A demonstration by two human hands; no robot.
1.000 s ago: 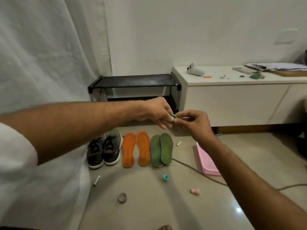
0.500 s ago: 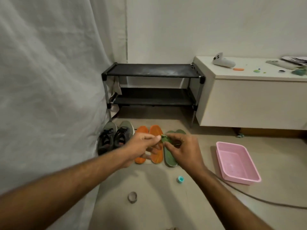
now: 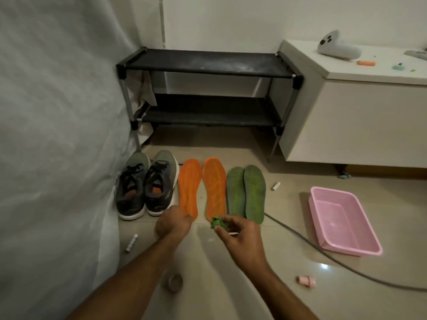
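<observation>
A grey tape roll (image 3: 175, 282) and a small pink cap (image 3: 306, 281) lie nearest on the floor (image 3: 208, 296). A grey cable (image 3: 323, 255) runs across the tiles to the right. Above them both hands hover low. The right hand (image 3: 240, 234) pinches a crumpled green wad (image 3: 217, 222) at its fingertips and holds a thin white stick (image 3: 233, 233) under it. The left hand (image 3: 173, 224) shows its back. Its fingers curl down over the heel of the left one of two orange insoles (image 3: 188, 188); I cannot tell whether they grip it. A white tube (image 3: 131, 243) lies to the left, beside the white sheet (image 3: 57, 158).

Farther out, in a row from left to right, are grey sneakers (image 3: 145, 183), the orange insoles and green insoles (image 3: 254, 192). A pink basket (image 3: 342, 222) stands well apart to the right. Behind stands a black shoe rack (image 3: 208, 88). Next to it a white cabinet (image 3: 346, 112) carries a white controller (image 3: 337, 48).
</observation>
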